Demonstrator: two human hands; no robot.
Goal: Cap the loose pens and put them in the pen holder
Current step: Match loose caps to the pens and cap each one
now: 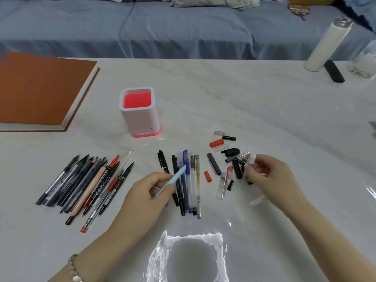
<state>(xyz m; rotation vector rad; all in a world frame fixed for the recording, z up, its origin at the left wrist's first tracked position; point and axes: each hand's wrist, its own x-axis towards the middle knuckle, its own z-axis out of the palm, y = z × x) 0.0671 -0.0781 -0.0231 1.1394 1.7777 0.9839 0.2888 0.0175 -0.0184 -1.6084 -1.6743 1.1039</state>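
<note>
My left hand (pixel 148 192) grips a light blue pen (pixel 174 178) that points up and to the right, over a row of capped pens (pixel 188 184). My right hand (pixel 268 174) pinches a small whitish cap (pixel 251 159) above a scatter of loose caps (pixel 230 157) in black, red, grey and clear. A pile of uncapped pens (pixel 89 184) lies at the left. The white pen holder (pixel 139 113) with a red inside stands upright behind them, with nothing showing in it.
An orange-covered book (pixel 40 90) lies at the far left of the white marble table (pixel 244 98). A white cylinder bottle (pixel 327 43) and a black bar (pixel 333 71) stand at the far right. One clear cap (pixel 257 200) lies below my right hand. A blue sofa runs behind.
</note>
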